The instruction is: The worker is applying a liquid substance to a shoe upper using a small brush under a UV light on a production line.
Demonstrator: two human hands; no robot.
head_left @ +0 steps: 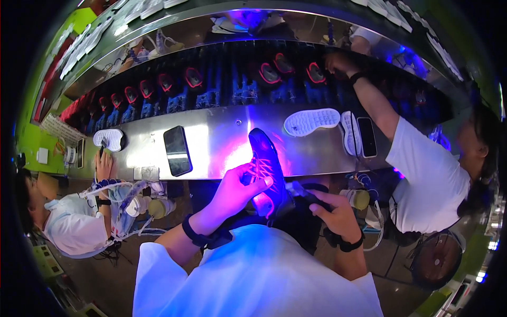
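Head view: the left hand (pixel 232 193) grips a dark laced shoe (pixel 263 150) from its left side, the thumb laid across the lower part of the lacing and the fingers closing against the side. The shoe thus lies to the right of this hand, its toe pointing up and away from the wearer and its heel end nearest the body; most of its length reaches beyond the thumb. It is held up before the near edge of the tabletop (pixel 211 119), and violet and pink light falls over it and the hand.

The right hand (pixel 340 214) is apart from the left, lower and to the right of the shoe. Its fingers are closed around the dark handle of a brush-like tool (pixel 298 190), whose pale end points toward the shoe's right side near the heel; whether that end touches the shoe I cannot tell.

On the tabletop, a black phone (pixel 178 151) lies left of the shoe. To the right are a white sole (pixel 311 122) and, farther right, a second sole (pixel 348 133) beside another phone (pixel 366 137). Behind runs a dark conveyor (pixel 222 95) carrying dark shoes with red-glowing rims (pixel 193 77). At right, a co-worker's arm (pixel 375 103) reaches toward it.
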